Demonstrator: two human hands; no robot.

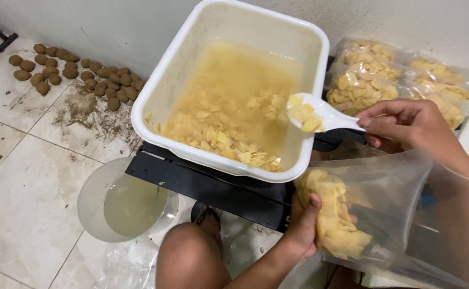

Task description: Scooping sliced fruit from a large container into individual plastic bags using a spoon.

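A dirty white tiled floor [25, 182] meets a pale wall at 12 o'clock, with brown round tubers [73, 75] heaped at 10 o'clock. The right hand [411, 126] pinches a white spoon [320, 113] of yellow slices over a white tub [229, 85] of cloudy water. The left hand [304, 222] grips a clear bag [373, 214] of slices at 5 o'clock. The bag's far end is cut off; filled bags [400, 80] sit at 2 o'clock.

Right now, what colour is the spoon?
White spoon, seen in the head view.
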